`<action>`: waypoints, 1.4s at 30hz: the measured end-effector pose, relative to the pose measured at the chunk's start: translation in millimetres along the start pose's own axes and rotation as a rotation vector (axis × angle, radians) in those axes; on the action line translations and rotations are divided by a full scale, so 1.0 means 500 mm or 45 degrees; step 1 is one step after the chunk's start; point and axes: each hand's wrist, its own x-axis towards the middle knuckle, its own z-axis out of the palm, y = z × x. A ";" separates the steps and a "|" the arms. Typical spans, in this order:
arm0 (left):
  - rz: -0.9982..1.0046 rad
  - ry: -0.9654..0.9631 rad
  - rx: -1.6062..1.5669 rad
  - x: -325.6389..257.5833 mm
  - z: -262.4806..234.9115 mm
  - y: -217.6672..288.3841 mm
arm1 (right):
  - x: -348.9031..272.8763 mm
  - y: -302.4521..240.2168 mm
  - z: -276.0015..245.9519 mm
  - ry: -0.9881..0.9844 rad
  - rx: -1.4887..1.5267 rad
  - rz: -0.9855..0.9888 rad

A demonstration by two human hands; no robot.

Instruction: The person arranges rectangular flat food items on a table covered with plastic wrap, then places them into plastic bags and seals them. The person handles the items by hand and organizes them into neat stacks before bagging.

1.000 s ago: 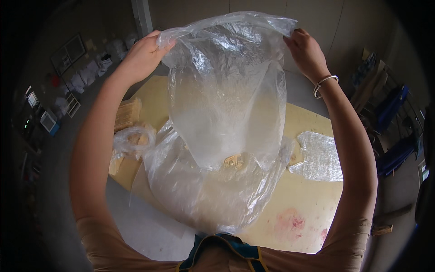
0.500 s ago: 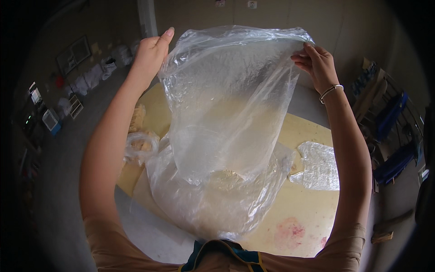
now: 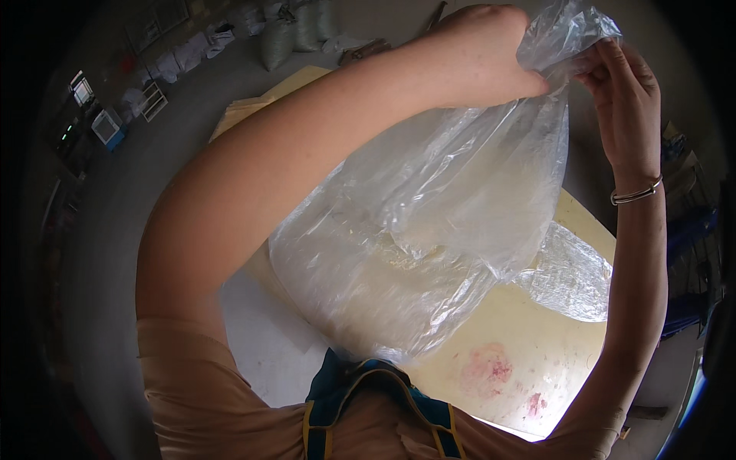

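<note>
A large clear plastic bag (image 3: 491, 172) hangs from both my hands, its upper part gathered at the top right. My left hand (image 3: 491, 54) has reached across to the right and is closed on the bunched film, its fingers partly hidden behind the hand. Beside it, my right hand (image 3: 625, 84) pinches the bag's edge between thumb and fingers; a bracelet circles that wrist. The bag's lower end hangs over another spread of clear plastic film (image 3: 368, 299) on the yellowish tabletop (image 3: 460, 368). Where the two layers overlap, I cannot tell them apart.
A folded sheet of shiny clear plastic (image 3: 571, 276) lies right of the bag. Reddish stains (image 3: 491, 368) mark the table near me. Full sacks (image 3: 277, 42) stand along the far wall, with a small white rack (image 3: 153, 101) on the floor at left.
My left hand has swung from the far left to the right, close to my right hand, which moved slightly right. The bag's spread top is now bunched together between them.
</note>
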 end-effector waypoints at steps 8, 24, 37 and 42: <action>-0.130 -0.036 -0.842 0.044 -0.072 -0.055 | -0.170 0.107 -0.022 -0.176 -0.695 0.305; -1.038 0.026 -1.209 -0.176 0.015 -0.448 | -0.434 0.150 -0.272 0.549 -0.680 0.914; -1.655 0.398 -0.649 -0.608 0.542 -0.879 | -1.034 -0.224 -0.616 1.316 -0.970 1.549; -1.464 0.495 -0.096 -0.706 0.743 -1.065 | -1.109 -0.385 -0.487 1.544 -1.001 1.570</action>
